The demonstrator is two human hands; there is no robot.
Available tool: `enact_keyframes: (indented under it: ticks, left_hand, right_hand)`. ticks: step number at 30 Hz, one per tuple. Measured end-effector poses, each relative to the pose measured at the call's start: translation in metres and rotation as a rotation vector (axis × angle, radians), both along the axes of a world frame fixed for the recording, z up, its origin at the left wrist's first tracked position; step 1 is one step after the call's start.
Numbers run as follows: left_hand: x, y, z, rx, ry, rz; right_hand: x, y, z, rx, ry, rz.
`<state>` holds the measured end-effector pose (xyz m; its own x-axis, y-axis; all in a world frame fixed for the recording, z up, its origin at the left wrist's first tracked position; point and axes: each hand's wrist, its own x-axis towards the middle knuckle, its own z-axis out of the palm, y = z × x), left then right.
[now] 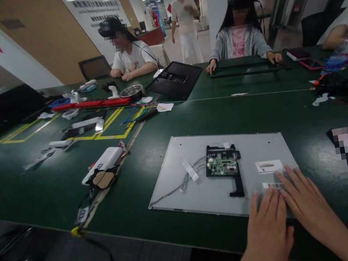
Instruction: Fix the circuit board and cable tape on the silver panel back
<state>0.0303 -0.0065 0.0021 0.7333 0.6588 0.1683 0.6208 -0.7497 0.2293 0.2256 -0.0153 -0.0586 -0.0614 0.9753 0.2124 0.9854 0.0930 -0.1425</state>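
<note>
A grey metal panel [203, 188] lies flat on the green table [35, 180] in front of me. A black bracket with a green circuit board [223, 164] sits on its middle, with thin cables [188, 177] running off to the left. White labels [268, 166] are stuck on its right side. My left hand [270, 228] and my right hand [308, 201] rest side by side on the panel's near right corner. Both lie flat with fingers stretched out and hold nothing.
A white device with cords [105, 166] lies left of the panel. Further back are tools, a metal bowl [132, 91] and yellow tape lines. Two seated people work across the table on black panels [175, 80]; another stands behind. Bottles [345, 50] and dark items lie at right.
</note>
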Motion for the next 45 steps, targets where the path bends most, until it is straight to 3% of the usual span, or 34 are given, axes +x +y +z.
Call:
enact_keyframes:
  ticks: [16,45]
  left_hand:
    - [-0.024,0.011,-0.012,-0.133,-0.073,0.266]
    - [-0.061,0.044,0.002,-0.078,-0.077,0.371]
  right_hand:
    - [-0.042,0.033,0.022,-0.081,0.069,0.168]
    - [-0.088,0.080,0.031,-0.075,0.078,0.296]
